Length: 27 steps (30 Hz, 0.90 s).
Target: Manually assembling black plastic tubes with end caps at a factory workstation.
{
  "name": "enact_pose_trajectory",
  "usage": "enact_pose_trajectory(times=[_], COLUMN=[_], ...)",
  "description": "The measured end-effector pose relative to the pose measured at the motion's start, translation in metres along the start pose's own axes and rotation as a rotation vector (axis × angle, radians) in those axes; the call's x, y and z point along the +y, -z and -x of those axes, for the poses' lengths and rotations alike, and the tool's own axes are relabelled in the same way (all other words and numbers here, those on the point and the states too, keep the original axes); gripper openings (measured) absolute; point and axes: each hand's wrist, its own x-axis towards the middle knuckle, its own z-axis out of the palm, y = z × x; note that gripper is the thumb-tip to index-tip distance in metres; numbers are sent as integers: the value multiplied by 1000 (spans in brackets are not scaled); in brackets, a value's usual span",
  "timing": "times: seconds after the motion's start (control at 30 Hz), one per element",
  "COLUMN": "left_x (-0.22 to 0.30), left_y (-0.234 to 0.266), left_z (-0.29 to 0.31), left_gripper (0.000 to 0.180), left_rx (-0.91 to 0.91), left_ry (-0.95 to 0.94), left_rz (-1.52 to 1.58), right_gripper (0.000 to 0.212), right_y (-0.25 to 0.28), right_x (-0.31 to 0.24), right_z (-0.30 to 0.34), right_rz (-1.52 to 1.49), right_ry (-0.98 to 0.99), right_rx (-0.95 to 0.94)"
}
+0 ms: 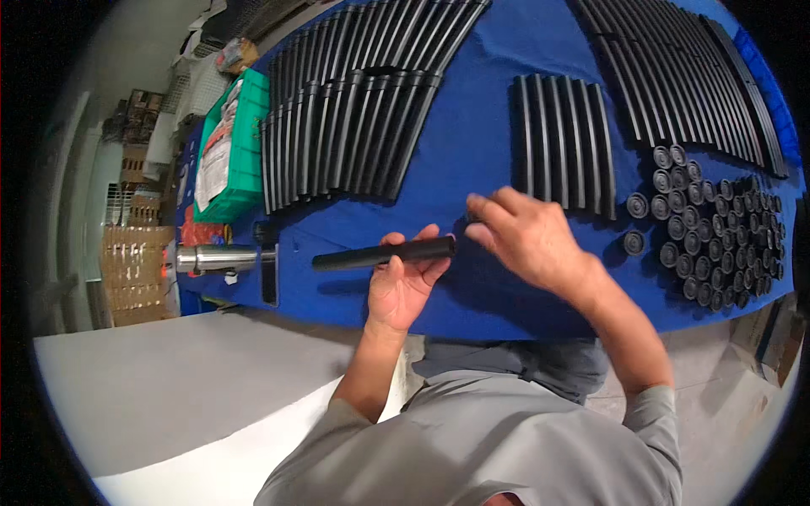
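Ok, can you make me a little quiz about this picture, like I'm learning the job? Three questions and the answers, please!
1. Pick one. What does the left grip hold?
A) a silver cylinder
B) a black tube
C) a plastic bag

2. True or false: the small round black pieces are all gathered at the left end of the blue cloth.

3. Fill in the missing word: the crate on the left side is coloured ____.

Key:
1. B.
2. False: the small round black pieces lie toward the right end of the blue cloth.
3. Green.
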Motion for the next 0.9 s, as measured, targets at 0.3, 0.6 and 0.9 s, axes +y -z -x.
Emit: enact_pose_trajectory(times=[0.3,0.6,0.9], left_x=[0,-17,-47], left_y=[-25,-15,-6], left_z=[12,-8,-35], left_gripper=[39,34,34], left_rx=[44,96,110], left_ry=[79,28,-69], left_rz=[515,229,-159], right_gripper=[29,37,34], right_y=[-25,-13,-14], right_x=[16,20,27], right_z=[8,36,41], right_rz=[128,-1443,-1291], right_ry=[45,-648,-583], right_rx=[-175,-245,-258])
